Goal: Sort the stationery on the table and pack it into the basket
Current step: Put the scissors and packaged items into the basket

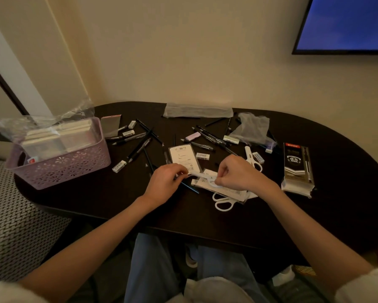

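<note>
both hands at frame centre: left hand [165, 182] and right hand [238, 173] each keep a pinching grip on the white scissors [205, 177] above the bench [96, 193]; lilac basket [61, 167] sits left.

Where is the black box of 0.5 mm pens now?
In the head view, the black box of 0.5 mm pens lies on the right side of the table, beyond the right hand.

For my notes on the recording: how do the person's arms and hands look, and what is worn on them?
Both forearms are bare. The left hand and right hand show no gloves or visible jewellery. Pale, whitish sleeves are pushed up near the elbows, at the bottom corners of the picture.
</note>
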A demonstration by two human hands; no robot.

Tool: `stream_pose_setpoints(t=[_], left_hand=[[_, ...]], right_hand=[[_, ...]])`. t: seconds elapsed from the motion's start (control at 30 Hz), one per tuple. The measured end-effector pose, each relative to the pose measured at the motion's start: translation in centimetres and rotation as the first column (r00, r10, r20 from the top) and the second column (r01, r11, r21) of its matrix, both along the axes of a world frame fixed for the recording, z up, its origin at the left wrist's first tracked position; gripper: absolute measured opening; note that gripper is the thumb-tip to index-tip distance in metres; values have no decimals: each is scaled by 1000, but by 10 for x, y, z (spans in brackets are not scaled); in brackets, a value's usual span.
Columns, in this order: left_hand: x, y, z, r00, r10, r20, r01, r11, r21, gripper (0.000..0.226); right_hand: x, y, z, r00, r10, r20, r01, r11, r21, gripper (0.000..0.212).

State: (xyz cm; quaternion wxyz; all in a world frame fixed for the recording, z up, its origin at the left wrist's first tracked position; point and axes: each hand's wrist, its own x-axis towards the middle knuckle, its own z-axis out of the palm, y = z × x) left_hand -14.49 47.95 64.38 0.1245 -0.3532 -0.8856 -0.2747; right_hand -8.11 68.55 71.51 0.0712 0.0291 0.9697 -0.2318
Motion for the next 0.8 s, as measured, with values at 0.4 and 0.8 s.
stream_pose_setpoints(t=[0.4, 0.8], left_hand=[[-32, 8, 11, 984, 133, 121, -82, 930, -359, 65], [-24, 5, 13, 999, 17, -44, -27, 972, -235, 25]], right_hand=[[3, -6, 1, 999, 14, 39, -17, 996, 82, 12], [2, -6, 2, 1000, -11, -19, 12, 998, 67, 13]])
